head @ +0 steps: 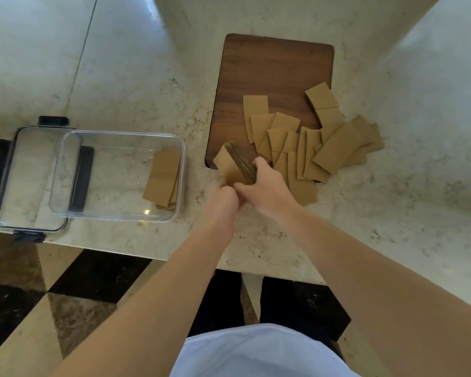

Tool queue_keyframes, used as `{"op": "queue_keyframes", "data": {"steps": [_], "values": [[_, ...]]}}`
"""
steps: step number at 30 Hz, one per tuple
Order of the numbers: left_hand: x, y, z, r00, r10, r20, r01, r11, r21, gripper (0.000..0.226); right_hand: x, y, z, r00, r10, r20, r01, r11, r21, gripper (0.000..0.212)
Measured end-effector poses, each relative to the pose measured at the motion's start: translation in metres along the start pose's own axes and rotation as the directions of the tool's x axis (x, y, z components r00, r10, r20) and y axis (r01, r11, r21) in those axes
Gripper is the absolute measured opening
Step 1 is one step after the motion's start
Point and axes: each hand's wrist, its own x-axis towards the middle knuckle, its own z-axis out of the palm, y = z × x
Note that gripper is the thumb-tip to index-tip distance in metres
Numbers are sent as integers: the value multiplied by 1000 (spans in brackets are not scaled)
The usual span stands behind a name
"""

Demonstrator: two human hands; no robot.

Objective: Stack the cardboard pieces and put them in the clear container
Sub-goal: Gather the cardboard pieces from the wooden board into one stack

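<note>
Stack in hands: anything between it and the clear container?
Nothing visible. The stack, held by the left hand and right hand, sits right of the clear container; only bare countertop lies between. The container is open, its lid lying left, partly under it, with some pieces already inside.

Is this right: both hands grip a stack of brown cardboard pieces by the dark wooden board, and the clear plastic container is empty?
Not quite. The head view shows the clear plastic container already holds some brown cardboard pieces at its right end. The rest stands: left hand and right hand grip the stack by the dark wooden board.
</note>
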Motion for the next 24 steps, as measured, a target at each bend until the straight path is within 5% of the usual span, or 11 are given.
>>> {"op": "queue_keyframes", "data": {"steps": [3, 7, 12, 19, 22, 24], "values": [[-18, -27, 1, 999, 47, 1, -45, 971, 237, 40, -35, 39, -14, 998, -58, 5, 58, 998, -16, 34], [-33, -54, 8, 937, 339, 82, -346, 933, 102, 45, -68, 78, -20, 995, -98, 23, 101, 981, -163, 28], [-39, -75, 33, 867, 496, 56, -488, 819, 304, 16, -84, 101, -27, 962, -250, -109, 225, 954, -200, 37], [-17, -105, 43, 846, 534, -8, -501, 798, 336, 14, -87, 137, -6, 956, -96, -278, 125, 988, 91, 60], [-17, -110, 48, 789, 611, -69, -580, 777, 246, 37, -90, 137, -1, 924, -148, -353, 239, 943, 230, 61], [-10, -119, 52, 762, 639, -105, -618, 767, 173, 21, -85, 138, 7, 899, -160, -408, 306, 895, 325, 54]]}}
